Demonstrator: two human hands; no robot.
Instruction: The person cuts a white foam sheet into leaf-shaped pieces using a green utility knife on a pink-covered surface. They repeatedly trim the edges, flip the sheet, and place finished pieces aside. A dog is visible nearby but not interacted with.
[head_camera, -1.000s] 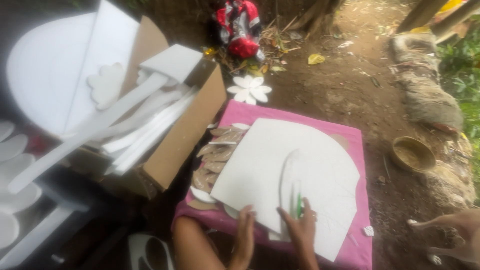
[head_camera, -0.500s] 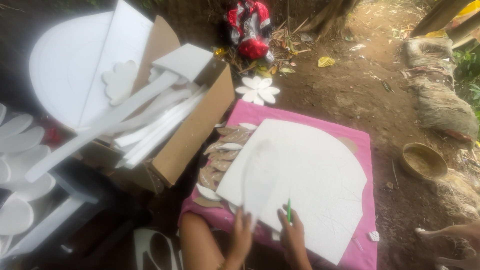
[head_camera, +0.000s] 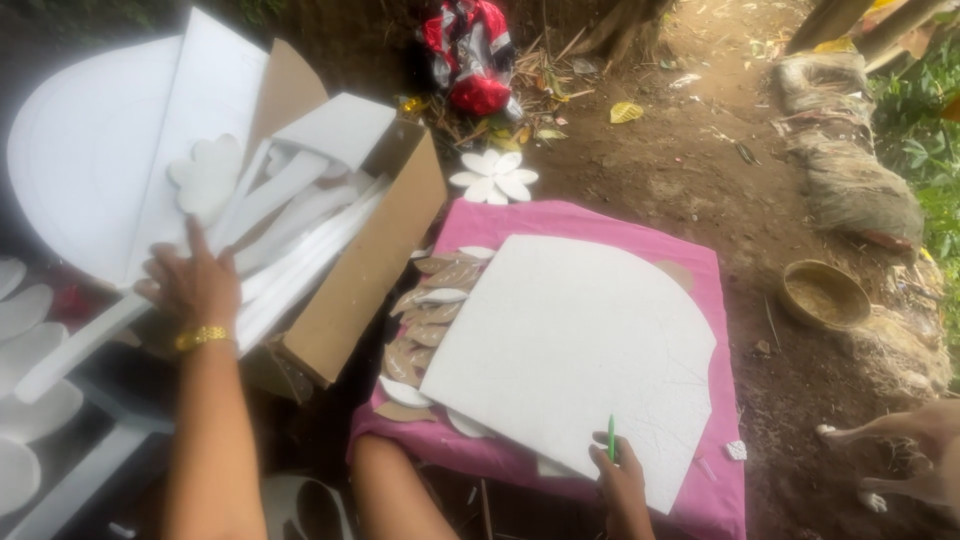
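Here, a green pen (head_camera: 611, 438) is pinched in the right hand (head_camera: 622, 488) on the big white foam sheet (head_camera: 575, 350) lying on the pink cloth (head_camera: 690, 262). The left hand (head_camera: 192, 285), fingers spread, is laid on foam strips (head_camera: 290, 235) in the cardboard box (head_camera: 365, 275). The stacked pieces could be tipped out if pulled hard.
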